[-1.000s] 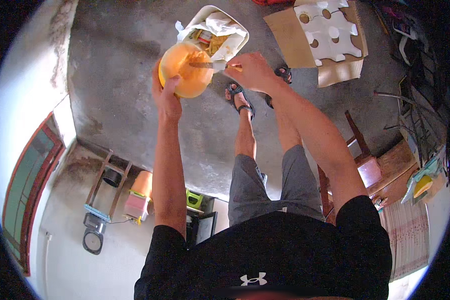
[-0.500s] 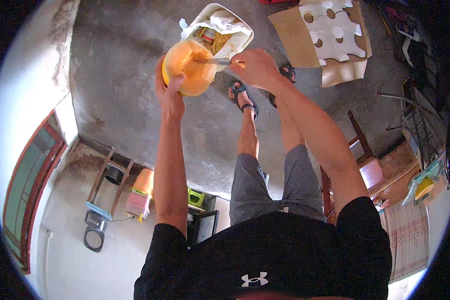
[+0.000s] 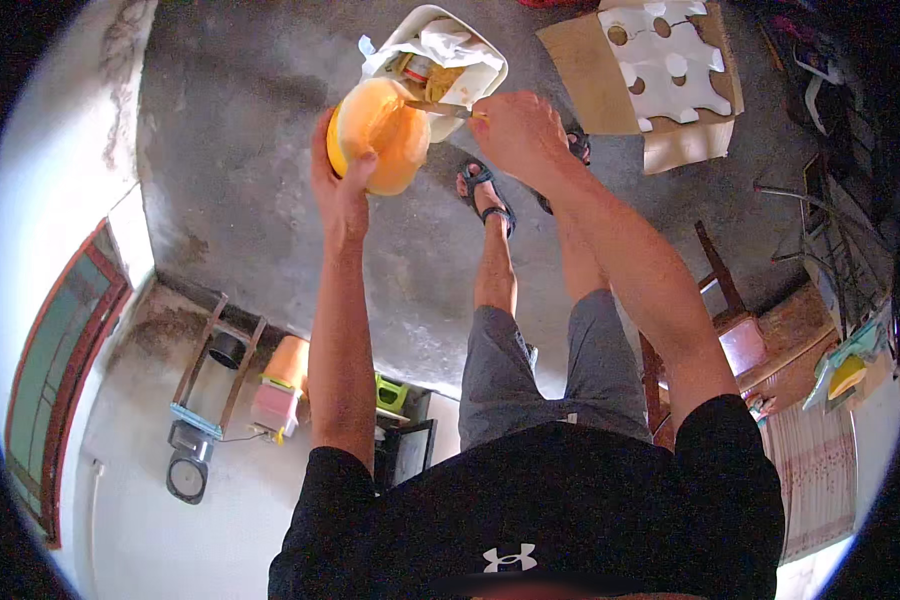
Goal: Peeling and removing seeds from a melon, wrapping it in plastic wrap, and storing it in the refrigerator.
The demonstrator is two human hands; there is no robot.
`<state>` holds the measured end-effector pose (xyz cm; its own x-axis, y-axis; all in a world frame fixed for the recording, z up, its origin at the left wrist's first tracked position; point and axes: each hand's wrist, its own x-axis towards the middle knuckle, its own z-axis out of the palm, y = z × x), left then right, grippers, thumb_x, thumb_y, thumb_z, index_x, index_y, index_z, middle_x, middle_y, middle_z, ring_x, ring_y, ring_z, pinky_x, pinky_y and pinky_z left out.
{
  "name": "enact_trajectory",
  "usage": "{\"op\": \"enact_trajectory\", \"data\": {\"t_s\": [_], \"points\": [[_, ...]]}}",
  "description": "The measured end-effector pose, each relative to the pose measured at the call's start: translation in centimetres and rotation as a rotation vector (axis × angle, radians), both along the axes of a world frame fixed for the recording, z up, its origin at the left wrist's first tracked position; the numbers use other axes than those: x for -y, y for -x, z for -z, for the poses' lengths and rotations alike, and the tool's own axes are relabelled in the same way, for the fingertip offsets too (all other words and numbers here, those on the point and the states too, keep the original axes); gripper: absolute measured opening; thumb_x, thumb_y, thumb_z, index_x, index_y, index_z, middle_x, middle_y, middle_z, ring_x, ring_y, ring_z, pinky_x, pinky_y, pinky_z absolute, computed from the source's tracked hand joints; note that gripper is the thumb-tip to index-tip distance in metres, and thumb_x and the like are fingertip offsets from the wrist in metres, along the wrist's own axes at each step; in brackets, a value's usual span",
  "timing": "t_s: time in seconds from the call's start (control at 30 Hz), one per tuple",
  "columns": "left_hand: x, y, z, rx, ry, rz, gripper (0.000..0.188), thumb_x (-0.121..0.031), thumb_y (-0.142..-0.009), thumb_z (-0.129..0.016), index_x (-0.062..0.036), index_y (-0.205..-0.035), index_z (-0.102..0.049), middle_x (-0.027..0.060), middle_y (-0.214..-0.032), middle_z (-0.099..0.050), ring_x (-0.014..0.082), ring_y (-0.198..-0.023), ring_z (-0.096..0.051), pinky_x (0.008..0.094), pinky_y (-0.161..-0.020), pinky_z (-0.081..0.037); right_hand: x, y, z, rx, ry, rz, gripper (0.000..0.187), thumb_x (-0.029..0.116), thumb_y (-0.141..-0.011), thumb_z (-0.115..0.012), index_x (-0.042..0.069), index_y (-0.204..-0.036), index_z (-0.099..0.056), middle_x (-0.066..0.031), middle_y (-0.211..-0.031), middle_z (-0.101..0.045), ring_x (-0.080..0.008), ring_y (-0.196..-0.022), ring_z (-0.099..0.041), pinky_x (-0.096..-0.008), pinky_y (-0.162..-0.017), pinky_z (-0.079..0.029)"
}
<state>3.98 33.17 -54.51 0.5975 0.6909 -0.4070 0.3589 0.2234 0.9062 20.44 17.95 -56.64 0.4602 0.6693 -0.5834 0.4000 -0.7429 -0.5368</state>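
Observation:
My left hand [image 3: 342, 185] is wrapped round a halved melon [image 3: 385, 150] with yellow rind and orange flesh, thumb over its near edge. The cut face with its central hollow is turned up and toward the right. My right hand [image 3: 518, 135] grips a slim metal utensil [image 3: 442, 108] that points left, its end at the upper right rim of the melon. Whether it is a knife or a spoon I cannot tell. Just beyond the melon stands a cream-coloured waste bin [image 3: 502, 75], lined with white plastic and holding yellowish scraps.
An opened cardboard box [image 3: 580, 75] with a white holed insert [image 3: 670, 60] lies on the grey floor at the far right. My sandalled feet [image 3: 482, 190] are close to the bin. A wooden stool [image 3: 725, 270] is at the right, a door [image 3: 65, 370] at the left.
The utensil has drawn back from the melon's hollow to its upper right rim. The melon has turned slightly in my left hand, and my right hand has shifted a little to the right.

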Motion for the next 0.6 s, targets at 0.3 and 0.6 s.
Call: {"op": "enact_trajectory", "data": {"t_s": [0.3, 0.6], "points": [[0.0, 0.2, -0.2, 0.017, -0.1, 0.048, 0.079, -0.028, -0.07, -0.073, -0.0018, -0.136, -0.04, 0.0116, -0.129, -0.05, 0.0244, -0.119, -0.049, 0.037, -0.101, -0.04, -1.0, -0.8, -0.7, -0.144, 0.02, -0.061, 0.024, 0.027, -0.078, -0.063, 0.004, -0.081, -0.07, -0.0194, -0.079, -0.067, -0.0391, -0.077, -0.065, -0.0458, -0.073, -0.053], [0.4, 1.2, 0.3, 0.004, -0.145, 0.082, 0.076, -0.025, -0.07, -0.069, -0.001, -0.136, -0.04, 0.0125, -0.129, -0.051, 0.0243, -0.119, -0.05, 0.0368, -0.101, -0.04, -2.0, -2.3, -2.5, -0.055, 0.088, -0.174, 0.024, 0.021, -0.079, -0.06, -0.001, -0.081, -0.069, -0.0232, -0.081, -0.066, -0.0385, -0.079, -0.066, -0.0469, -0.075, -0.053]]}}
